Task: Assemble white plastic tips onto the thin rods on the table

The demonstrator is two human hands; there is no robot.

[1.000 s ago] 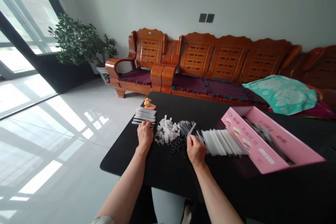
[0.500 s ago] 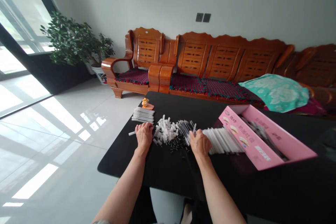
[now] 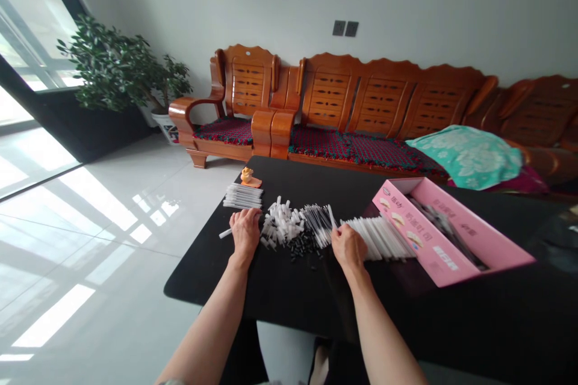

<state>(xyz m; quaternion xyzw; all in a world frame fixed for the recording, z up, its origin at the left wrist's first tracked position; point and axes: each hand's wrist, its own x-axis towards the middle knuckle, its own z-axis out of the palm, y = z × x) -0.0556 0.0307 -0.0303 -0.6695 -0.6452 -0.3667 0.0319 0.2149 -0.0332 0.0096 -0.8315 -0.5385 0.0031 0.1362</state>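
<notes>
My left hand [image 3: 245, 230] rests on the black table with its fingers closed around a slim white pen [image 3: 224, 233], one end of which sticks out to the left. My right hand [image 3: 350, 245] pinches a white pen barrel [image 3: 332, 217] that points up and away. Just left of that hand lie thin pen refills [image 3: 320, 225] with dark and pale parts. White pen caps [image 3: 284, 221] are heaped between the hands, and small black plugs [image 3: 301, 245] lie in front of them. Under and right of my right hand stretches a row of white tubes [image 3: 382, 237].
A stack of white pens [image 3: 242, 195] lies beyond my left hand, by a small orange figurine [image 3: 247, 175]. An open pink box [image 3: 451, 234] with dark contents stands at the right. Across the black table [image 3: 307, 177] is a wooden sofa [image 3: 332, 96].
My right hand has moved slightly right, away from the refills, and the barrel in it now leans left. The left hand keeps its grip on the pen. The view has shifted a little.
</notes>
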